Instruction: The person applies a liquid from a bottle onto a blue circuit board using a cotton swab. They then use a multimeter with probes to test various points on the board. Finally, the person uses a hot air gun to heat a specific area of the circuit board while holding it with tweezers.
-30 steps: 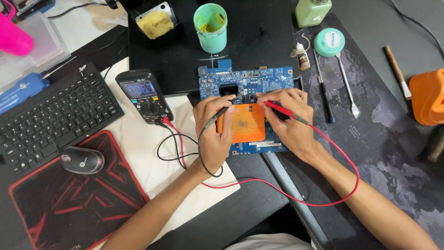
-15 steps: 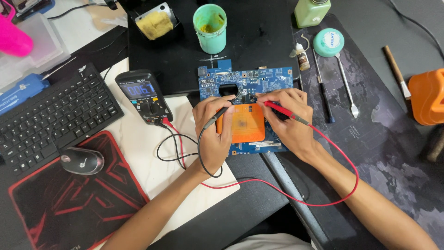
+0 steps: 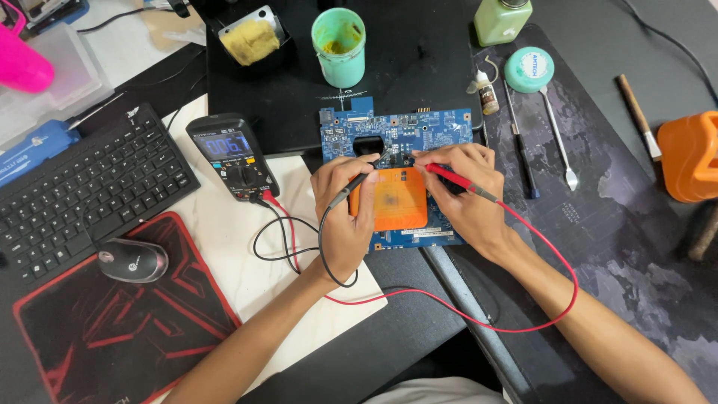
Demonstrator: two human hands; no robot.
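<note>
A black keyboard [image 3: 82, 191] and a multimeter [image 3: 232, 155] sit at left. The left hand [image 3: 345, 217] grips a black probe [image 3: 353, 191], the right hand [image 3: 464, 191] a red probe [image 3: 458, 181], tips meeting on a blue circuit board [image 3: 396, 135] at centre, above its orange patch [image 3: 396, 200].
</note>
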